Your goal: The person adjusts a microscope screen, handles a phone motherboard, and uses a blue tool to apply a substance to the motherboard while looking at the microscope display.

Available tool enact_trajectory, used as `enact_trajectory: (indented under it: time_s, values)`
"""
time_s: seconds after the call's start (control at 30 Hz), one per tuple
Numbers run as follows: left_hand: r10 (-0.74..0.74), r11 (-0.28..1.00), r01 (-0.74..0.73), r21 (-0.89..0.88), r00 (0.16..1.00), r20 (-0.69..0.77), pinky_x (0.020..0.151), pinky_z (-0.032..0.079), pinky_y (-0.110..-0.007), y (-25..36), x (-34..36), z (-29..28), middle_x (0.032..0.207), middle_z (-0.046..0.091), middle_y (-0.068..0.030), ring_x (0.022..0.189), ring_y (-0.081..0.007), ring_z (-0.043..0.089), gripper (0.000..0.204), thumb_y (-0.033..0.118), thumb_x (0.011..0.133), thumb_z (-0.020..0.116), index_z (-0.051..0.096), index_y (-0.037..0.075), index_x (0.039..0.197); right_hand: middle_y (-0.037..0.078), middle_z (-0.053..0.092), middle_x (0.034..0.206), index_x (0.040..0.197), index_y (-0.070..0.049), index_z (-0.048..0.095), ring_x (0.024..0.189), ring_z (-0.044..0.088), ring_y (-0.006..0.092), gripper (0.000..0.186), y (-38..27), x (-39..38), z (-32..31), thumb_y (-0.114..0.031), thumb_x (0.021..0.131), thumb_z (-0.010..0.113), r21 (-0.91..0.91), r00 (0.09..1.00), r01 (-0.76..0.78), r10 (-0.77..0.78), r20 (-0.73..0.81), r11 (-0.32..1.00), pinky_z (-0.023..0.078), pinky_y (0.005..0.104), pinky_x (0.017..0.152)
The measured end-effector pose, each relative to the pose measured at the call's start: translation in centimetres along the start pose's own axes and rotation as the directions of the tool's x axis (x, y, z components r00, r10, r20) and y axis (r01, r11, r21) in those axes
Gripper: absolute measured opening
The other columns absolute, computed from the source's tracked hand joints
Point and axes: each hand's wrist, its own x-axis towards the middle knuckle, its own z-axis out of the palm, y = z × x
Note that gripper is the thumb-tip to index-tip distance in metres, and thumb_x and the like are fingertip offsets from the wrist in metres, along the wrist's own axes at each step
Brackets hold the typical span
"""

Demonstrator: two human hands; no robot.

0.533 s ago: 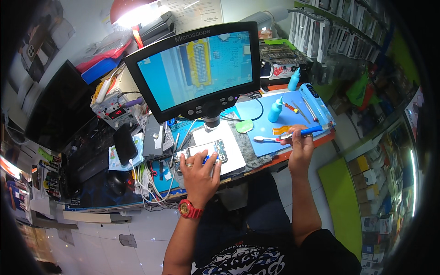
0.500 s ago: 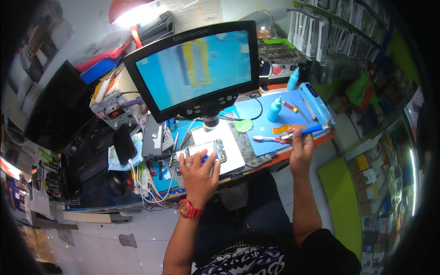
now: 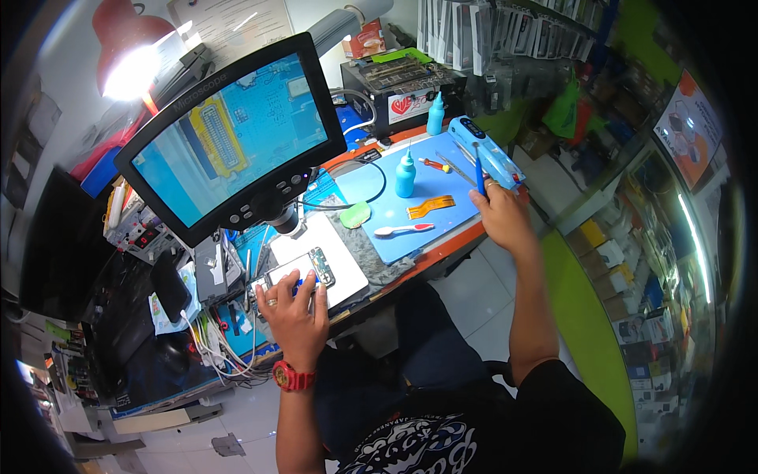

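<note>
An opened phone (image 3: 322,267) with its circuit board exposed lies on a white plate (image 3: 347,282) under the microscope. My left hand (image 3: 294,320), a red watch at its wrist, rests on the phone with fingers spread across it. Off to the right, my right hand (image 3: 505,217) is closed around a slim blue-handled tool (image 3: 480,175) that points away from me; its exact kind is unclear. On the blue mat (image 3: 387,249) beside it lie an orange flex cable (image 3: 431,207) and a red-and-white toothbrush (image 3: 404,230). The microscope screen (image 3: 245,134) shows a magnified yellow-edged connector.
Two light-blue needle-tip bottles (image 3: 405,178) stand on the mat, near a small red-and-yellow tool (image 3: 433,165) and a long blue device (image 3: 488,154). Left of the phone are tangled white cables (image 3: 225,347) and a dark phone (image 3: 170,284). A red lamp (image 3: 118,35) shines at the back.
The view has turned, shifting the bench leftward. My right hand has moved away from above the flex cable and toothbrush, and the blue tool now points forward. My left hand stays on the phone.
</note>
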Motion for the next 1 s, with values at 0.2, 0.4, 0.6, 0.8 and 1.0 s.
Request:
enact_trajectory:
  time_s: [0.2, 0.4, 0.6, 0.8, 1.0]
  values:
    - [0.007, 1.000, -0.007, 0.008, 1.000, 0.005, 0.128, 0.023, -0.062, 0.0, 0.1, 0.2, 0.130, 0.069, -0.0078, 0.121, -0.0323, 0.062, 0.028, 0.027, 0.099, 0.075, 0.081, 0.015, 0.123, 0.022, 0.078, 0.106, 0.109, 0.002, 0.072, 0.102, 0.074, 0.0425, 0.038, -1.7, 3.2, 0.7, -0.035, 0.108, 0.064, -0.153, 0.982, 0.130, -0.105, 0.158, 0.980, 0.057, 0.0525, 0.090]
    - [-0.019, 0.999, 0.019, -0.035, 1.000, 0.024, 0.126, 0.025, -0.065, 0.1, 0.1, -0.4, 0.128, 0.070, -0.0085, 0.123, -0.0313, 0.063, 0.029, 0.028, 0.098, 0.075, 0.081, 0.015, 0.124, 0.020, 0.078, 0.104, 0.109, -0.002, 0.078, 0.101, 0.075, 0.0419, 0.034, -1.7, 6.5, 4.2, -0.034, 0.100, 0.075, -0.172, 0.954, 0.299, -0.286, 0.092, 0.939, 0.058, 0.0527, 0.088]
    - [-0.017, 0.994, 0.017, -0.110, 1.000, 0.004, 0.127, 0.023, -0.067, -0.1, 0.1, 0.0, 0.129, 0.069, -0.0098, 0.126, -0.0303, 0.063, 0.042, 0.030, 0.098, 0.075, 0.073, 0.013, 0.137, 0.024, 0.075, 0.113, 0.115, 0.002, 0.075, 0.104, 0.072, 0.0446, 0.038, 1.5, 5.3, 5.2, -0.034, 0.101, 0.074, -0.126, 0.962, 0.238, -0.252, -0.110, 0.963, 0.056, 0.0520, 0.088]
    - [0.011, 0.994, -0.022, -0.108, 0.995, -0.102, 0.128, 0.025, -0.064, -0.6, -0.6, 0.2, 0.139, 0.065, -0.0124, 0.134, -0.0327, 0.059, 0.045, 0.031, 0.098, 0.076, 0.069, 0.008, 0.137, 0.013, 0.065, 0.092, 0.111, 0.003, 0.072, 0.075, 0.060, 0.0275, 0.024, 0.1, 0.2, 6.9, -0.019, 0.104, 0.074, 0.058, 0.918, 0.303, -0.275, -0.287, 0.951, 0.051, 0.0425, 0.070]
    - [0.000, 0.951, -0.055, -0.303, 0.983, -0.181, 0.126, 0.030, -0.065, -0.5, -1.0, -2.3, 0.143, 0.062, -0.0148, 0.139, -0.0342, 0.057, 0.047, 0.032, 0.098, 0.078, 0.069, 0.007, 0.137, 0.013, 0.061, 0.092, 0.116, 0.003, 0.069, 0.075, 0.059, 0.0257, 0.016, -6.0, -8.6, 6.1, -0.005, 0.102, 0.073, 0.270, 0.841, 0.533, -0.465, -0.277, 0.802, 0.048, 0.0391, 0.065]
